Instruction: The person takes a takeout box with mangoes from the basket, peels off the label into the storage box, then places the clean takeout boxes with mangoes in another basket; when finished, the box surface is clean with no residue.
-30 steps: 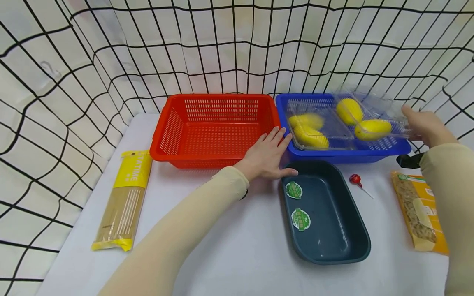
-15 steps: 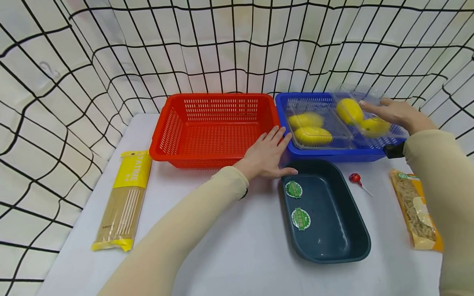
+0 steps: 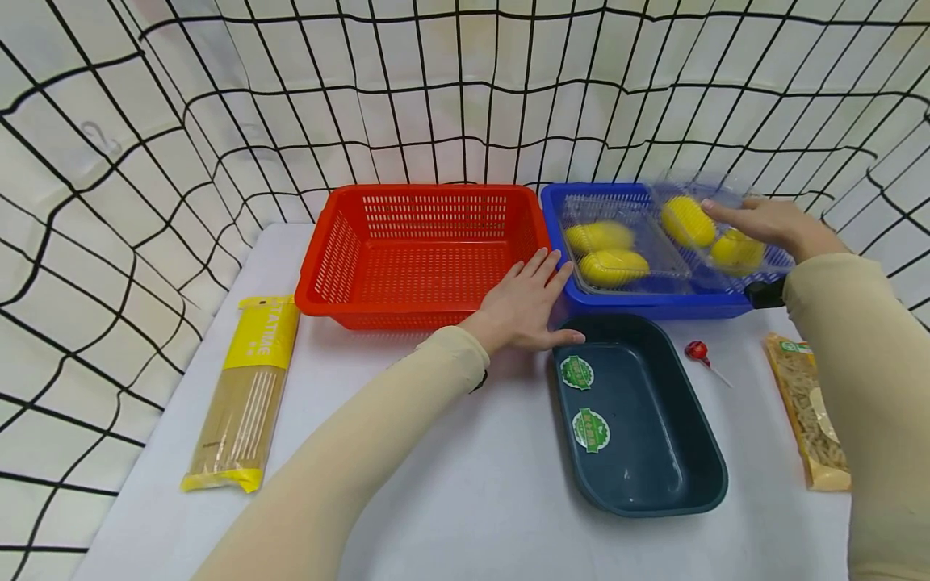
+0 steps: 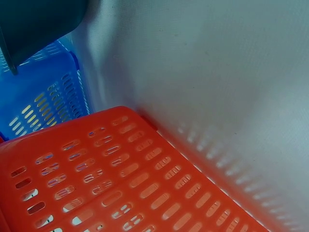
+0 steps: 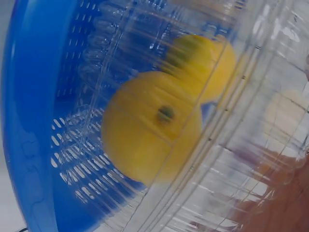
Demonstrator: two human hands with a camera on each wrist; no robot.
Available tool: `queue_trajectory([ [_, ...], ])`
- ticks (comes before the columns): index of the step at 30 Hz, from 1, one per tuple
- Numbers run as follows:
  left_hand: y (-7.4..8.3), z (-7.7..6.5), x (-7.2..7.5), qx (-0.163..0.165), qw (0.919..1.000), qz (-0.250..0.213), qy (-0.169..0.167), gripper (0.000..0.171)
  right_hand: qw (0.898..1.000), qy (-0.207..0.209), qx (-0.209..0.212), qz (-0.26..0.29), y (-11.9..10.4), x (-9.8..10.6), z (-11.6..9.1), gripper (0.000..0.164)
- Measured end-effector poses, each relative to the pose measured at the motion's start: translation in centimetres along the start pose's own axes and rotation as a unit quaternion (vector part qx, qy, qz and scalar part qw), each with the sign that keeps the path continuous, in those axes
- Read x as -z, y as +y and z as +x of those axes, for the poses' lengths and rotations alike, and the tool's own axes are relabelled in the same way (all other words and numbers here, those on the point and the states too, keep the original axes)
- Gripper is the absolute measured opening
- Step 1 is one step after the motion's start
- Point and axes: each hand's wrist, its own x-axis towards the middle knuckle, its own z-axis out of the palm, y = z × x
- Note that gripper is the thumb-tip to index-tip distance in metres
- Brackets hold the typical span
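Note:
The blue basket (image 3: 654, 305) at the back right holds yellow lemons (image 3: 688, 221) in clear plastic boxes. My right hand (image 3: 788, 222) holds the right-hand clear plastic box (image 3: 708, 190), thumb on its near side; the other fingers are hidden. In the right wrist view, two lemons (image 5: 149, 128) show through the ribbed plastic, and part of the hand (image 5: 275, 193) appears beyond it. My left hand (image 3: 519, 305) rests between the red basket (image 3: 421, 319) and the blue one, fingers straight and spread. Its thumb touches the rim of the dark teal tub (image 3: 639, 420).
On the left lies a pack of noodles (image 3: 240, 395) with yellow ends. A red lollipop (image 3: 696, 351) is right of the tub. A bag of pasta (image 3: 810, 411) is partly covered by the right sleeve. Black netting (image 3: 458, 97) rises behind the table (image 3: 436, 500).
My right hand has moved left from the box's right edge to over the box. The lemons there have shifted slightly. My left hand has stayed where it was.

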Motion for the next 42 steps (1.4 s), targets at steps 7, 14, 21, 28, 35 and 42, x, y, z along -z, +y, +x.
queue_trajectory([
  [7, 0.2, 0.0, 0.0, 0.001, 1.0, 0.001, 0.002, 0.11, 1.0, 0.0, -0.003, 0.002, 0.0, 0.4, -0.2, 0.11],
  [14, 0.2, 0.0, 0.0, 0.002, 1.0, 0.002, 0.003, 0.11, 1.0, -0.004, -0.005, 0.006, 0.0, 0.6, -0.4, 0.11],
  [21, 0.2, 0.0, 0.0, 0.003, 1.0, 0.004, -0.002, 0.11, 1.0, 0.001, -0.005, 0.002, 0.0, 0.5, -0.3, 0.11],
  [28, 0.2, 0.1, 0.0, 0.003, 1.0, 0.005, -0.004, 0.11, 1.0, 0.004, -0.004, -0.001, 0.0, 0.5, -0.4, 0.109],
  [35, 0.1, 0.1, 0.0, -0.001, 1.0, -0.003, -0.007, 0.109, 1.0, 0.023, -0.009, 0.001, 0.0, 0.4, -0.8, 0.107],
  [42, 0.0, 0.0, 0.5, -0.004, 0.9991, -0.04, -0.016, 0.107, 0.997, 0.078, -0.008, -0.005, -0.2, 0.7, -1.8, 0.104],
])
